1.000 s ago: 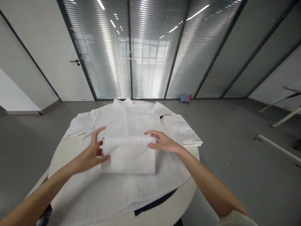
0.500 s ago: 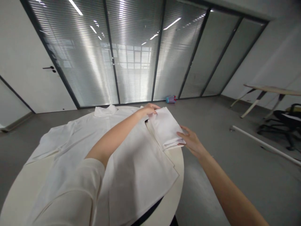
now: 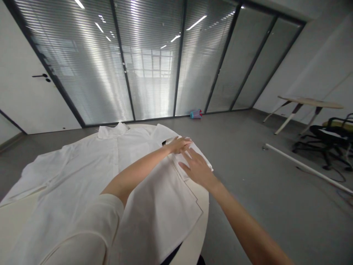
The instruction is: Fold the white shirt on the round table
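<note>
A white short-sleeved shirt (image 3: 96, 162) lies spread on a round cream table (image 3: 202, 195), its collar toward the far edge. My left hand (image 3: 179, 144) rests on the shirt's right sleeve, fingers stretched out over the cloth. Close beside it, my right hand (image 3: 199, 169) lies palm down on the same sleeve, thumb apart and fingertips near the left hand's. Both hands cover much of the sleeve. Its outer edge shows past them, near the table's right rim.
Beyond the table stands a glass partition with blinds (image 3: 149, 73). A purple and blue basket (image 3: 196, 114) lies on the floor by it. To the right are a wooden-topped table (image 3: 311, 102), a black office chair (image 3: 328, 134) and a white pole (image 3: 306, 167).
My right hand has left the sleeve's outer edge and moved inward onto the cloth, next to my left hand. The left hand has shifted slightly nearer. The view has turned a little right.
</note>
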A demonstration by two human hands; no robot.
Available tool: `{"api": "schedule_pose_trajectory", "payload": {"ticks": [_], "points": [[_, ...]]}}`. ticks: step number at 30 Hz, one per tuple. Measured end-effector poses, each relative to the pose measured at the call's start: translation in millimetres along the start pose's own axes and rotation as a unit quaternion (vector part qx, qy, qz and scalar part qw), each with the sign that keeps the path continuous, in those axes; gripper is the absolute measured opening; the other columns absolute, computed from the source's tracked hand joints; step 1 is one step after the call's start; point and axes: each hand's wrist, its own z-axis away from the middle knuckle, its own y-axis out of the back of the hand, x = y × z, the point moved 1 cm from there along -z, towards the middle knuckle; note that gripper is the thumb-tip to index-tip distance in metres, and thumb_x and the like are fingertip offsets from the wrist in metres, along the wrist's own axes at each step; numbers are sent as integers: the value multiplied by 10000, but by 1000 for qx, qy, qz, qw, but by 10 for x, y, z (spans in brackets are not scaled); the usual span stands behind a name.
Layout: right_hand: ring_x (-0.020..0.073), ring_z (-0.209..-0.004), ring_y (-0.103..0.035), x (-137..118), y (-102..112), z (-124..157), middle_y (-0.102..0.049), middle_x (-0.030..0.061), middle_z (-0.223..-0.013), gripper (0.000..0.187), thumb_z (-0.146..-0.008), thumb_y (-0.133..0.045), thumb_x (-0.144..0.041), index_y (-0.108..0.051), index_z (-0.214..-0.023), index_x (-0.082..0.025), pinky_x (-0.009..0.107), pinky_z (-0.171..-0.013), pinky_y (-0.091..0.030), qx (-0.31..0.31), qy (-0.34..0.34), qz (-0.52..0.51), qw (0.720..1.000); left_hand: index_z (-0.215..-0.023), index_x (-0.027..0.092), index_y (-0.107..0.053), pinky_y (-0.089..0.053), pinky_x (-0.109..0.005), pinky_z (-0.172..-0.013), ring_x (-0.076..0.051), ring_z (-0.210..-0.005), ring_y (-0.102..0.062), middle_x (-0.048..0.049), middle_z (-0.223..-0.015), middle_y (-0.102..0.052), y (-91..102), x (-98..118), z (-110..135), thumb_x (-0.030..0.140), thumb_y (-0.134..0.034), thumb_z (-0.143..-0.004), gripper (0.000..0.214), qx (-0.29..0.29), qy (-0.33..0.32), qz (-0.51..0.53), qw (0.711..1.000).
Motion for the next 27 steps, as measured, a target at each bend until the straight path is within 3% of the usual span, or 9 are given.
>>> {"api": "schedule_pose_trajectory", "payload": {"ticks": [3, 7, 10, 13, 16, 18, 22, 24, 27], "points": [[358, -1423, -376, -136, -239, 319, -429, 207, -1522, 591, -978, -518, -470, -490, -1447, -111, 535, -1159, -326, -9, 18, 36, 999, -1519, 265, -382, -240, -458, -1200, -217, -1500, -252, -23, -1615, -318, -123, -77, -7, 397, -198, -1050, 521, -20, 3, -4, 1000], [342, -1470, -295, -200, -450, 786, -328, 226, -1575, 765, -985, -461, -532, -241, -1569, -89, 530, -1171, -323, 62, 8, 23, 998, -1518, 273, -383, -255, -443, -1197, -224, -1505, -235, -9, -1618, -310, -173, -57, -5, 470, -208, -1046, 540, -26, 6, -14, 1000], [360, -1490, -232, -286, -384, 922, -264, 217, -1604, 789, -1003, -414, -528, -87, -1604, -135, 590, -1152, -328, 103, -3, -2, 995, -1540, 237, -341, -221, -447, -1211, -242, -1514, -203, -44, -1622, -300, -46, 48, 103, 476, -263, -1044, 556, 25, 25, -31, 999], [336, -1511, -170, -457, -229, 909, -204, 158, -1637, 716, -1017, -429, -462, -125, -1605, -190, 575, -1158, -340, 94, 29, -49, 994, -1523, 208, -377, -225, -427, -1215, -260, -1516, -198, -88, -1617, -306, 217, 111, 455, 494, -355, -1030, 571, 108, 19, -61, 992], [273, -1514, -185, -649, -186, 877, -205, 80, -1647, 615, -1022, -439, -422, -256, -1579, -236, 480, -1168, -376, 25, 110, -107, 988, -1430, 219, -521, -245, -397, -1213, -260, -1505, -238, -79, -1592, -360, 478, -1, 1109, 501, -393, -1020, 514, 123, 12, -97, 988], [265, -1507, -213, -740, -251, 880, -215, 68, -1643, 587, -1020, -440, -441, -319, -1559, -242, 468, -1169, -380, -24, 140, -127, 982, -1398, 228, -560, -254, -401, -1210, -274, -1493, -267, -71, -1580, -385, 590, -215, 1678, 512, -406, -1012, 504, 104, 52, -121, 986], [288, -1496, -239, -802, -447, 918, -277, 75, -1617, 585, -1003, -452, -507, -410, -1519, -236, 523, -1173, -356, -63, 151, -120, 979, -1414, 247, -544, -262, -465, -1193, -323, -1495, -248, -74, -1591, -364, 695, -883, 2955, 547, -436, -987, 533, 50, 253, -125, 958], [289, -1494, -244, -791, -512, 932, -293, 73, -1610, 584, -1000, -452, -514, -427, -1510, -232, 532, -1176, -348, -64, 151, -112, 980, -1395, 277, -555, -257, -468, -1186, -329, -1492, -251, -58, -1588, -372, 751, -1205, 3591, 542, -538, -945, 522, 69, 392, -89, 913], [285, -1485, -273, -756, -571, 943, -301, 69, -1606, 589, -999, -454, -513, -417, -1516, -232, 530, -1172, -358, -52, 157, -106, 980, -1419, 149, -497, -244, -562, -1147, -384, -1473, -246, -171, -1572, -364, 855, -1472, 4411, 449, -507, -989, 524, 116, 495, -88, 857]]}}
